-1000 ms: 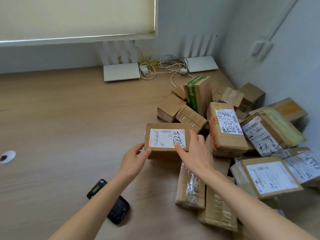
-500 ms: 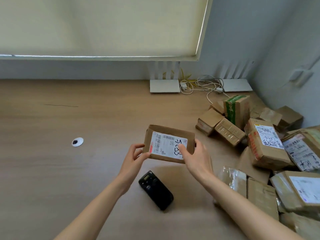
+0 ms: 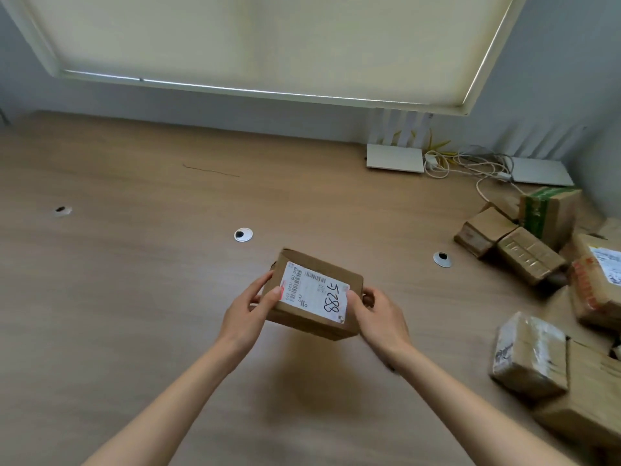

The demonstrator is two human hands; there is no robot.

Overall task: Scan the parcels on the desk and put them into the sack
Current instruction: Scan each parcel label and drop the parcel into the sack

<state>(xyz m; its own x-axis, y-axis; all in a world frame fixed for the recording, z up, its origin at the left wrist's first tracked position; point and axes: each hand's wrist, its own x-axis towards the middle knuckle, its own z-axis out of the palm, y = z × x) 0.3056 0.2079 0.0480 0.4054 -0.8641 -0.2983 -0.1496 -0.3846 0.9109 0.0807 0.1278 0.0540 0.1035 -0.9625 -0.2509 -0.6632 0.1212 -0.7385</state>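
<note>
A small cardboard parcel [image 3: 314, 295] with a white label marked "5288" hangs above the wooden desk [image 3: 134, 297] near the middle of the view. My left hand [image 3: 248, 311] grips its left end, thumb on the label. My right hand [image 3: 376, 312] grips its right end. The parcel is turned so the label's writing runs sideways. A heap of other cardboard parcels [image 3: 524, 250] lies along the desk's right side. The black scanner and the sack are out of sight.
Two white routers [image 3: 395, 160] with tangled cables [image 3: 470, 163] stand at the back right by the wall. Three round cable grommets [image 3: 243, 234] sit in the desk top. A window blind hangs behind the desk.
Both hands lifted the parcel off the heap, carried it left toward the desk's middle and rotated it. The view swung left, and the scanner dropped out of sight.
</note>
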